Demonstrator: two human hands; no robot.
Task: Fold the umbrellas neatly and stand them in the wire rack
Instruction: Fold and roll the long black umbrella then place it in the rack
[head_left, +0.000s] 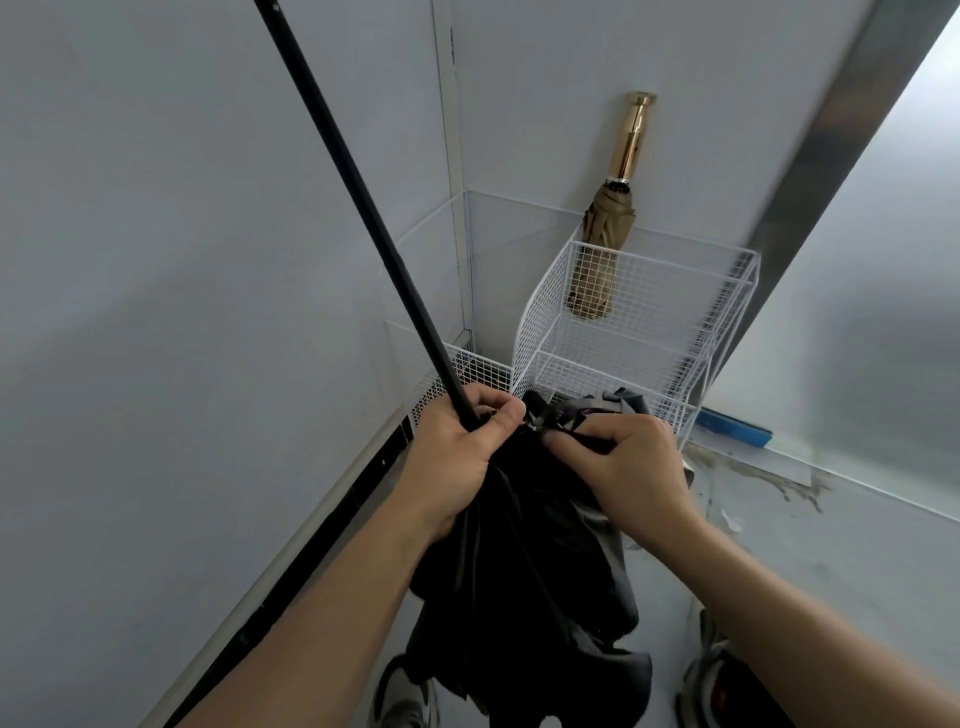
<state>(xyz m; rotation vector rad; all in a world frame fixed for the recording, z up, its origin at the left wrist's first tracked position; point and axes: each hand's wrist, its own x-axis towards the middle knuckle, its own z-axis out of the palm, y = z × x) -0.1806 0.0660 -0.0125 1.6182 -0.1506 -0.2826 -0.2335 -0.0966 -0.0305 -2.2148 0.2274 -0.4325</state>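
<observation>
On my feed, a plain pale left wall (156, 260) met the back wall (727, 104) at a white corner trim (449, 130). A black strip (311, 551) ran along the foot of the left wall. To the right, a grey metal upright (841, 156) slanted across the view, with a pale panel (857, 338) beside it. A blue strip (732, 427) lay at the panel's base, and just below it a dark smear (769, 480) marked the pale floor (831, 530). I saw one shoe (405, 696) at the bottom edge and a second shoe (711, 670) further right.
</observation>
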